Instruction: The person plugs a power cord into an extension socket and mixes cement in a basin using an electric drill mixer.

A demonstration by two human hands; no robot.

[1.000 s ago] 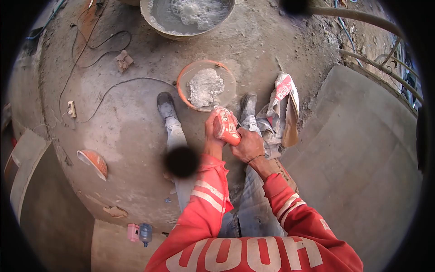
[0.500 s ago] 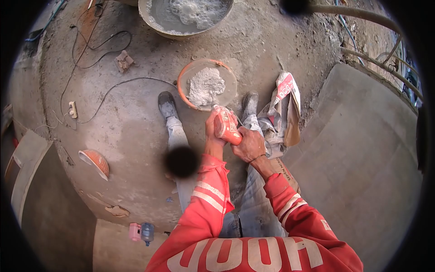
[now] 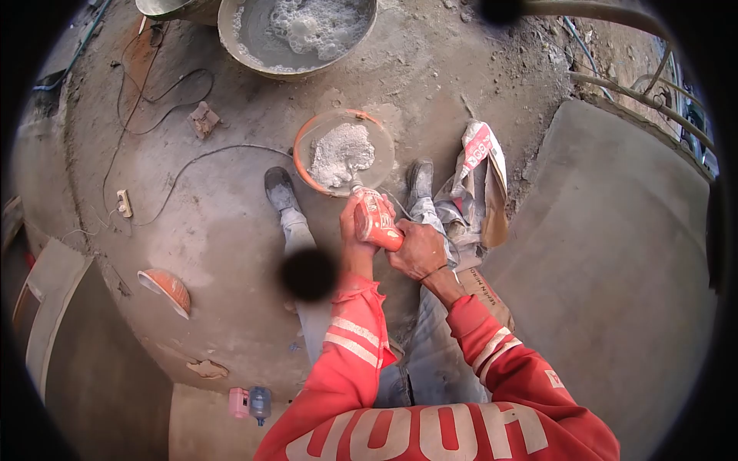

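Observation:
A red power tool (image 3: 375, 223) is held between both hands. My left hand (image 3: 354, 230) wraps round its front body, and my right hand (image 3: 421, 250) grips its rear handle. The tool's metal shaft points down into a pale grey, lumpy mix (image 3: 342, 154). That mix sits in a round bucket with an orange rim (image 3: 305, 137), on the ground between my feet. The shaft's lower end is hidden in the mix.
A large basin (image 3: 296, 73) of foamy water stands beyond the bucket. A torn cement bag (image 3: 480, 169) lies right of my right foot. An orange bowl (image 3: 167, 290), a socket block (image 3: 124, 203) and a cable (image 3: 207, 154) are on the left; bottles (image 3: 260, 405) stand lower left.
The view has shifted slightly, showing more of a second container at the top. The tool and both hands have moved a little left, still gripping, and the mix has changed shape slightly.

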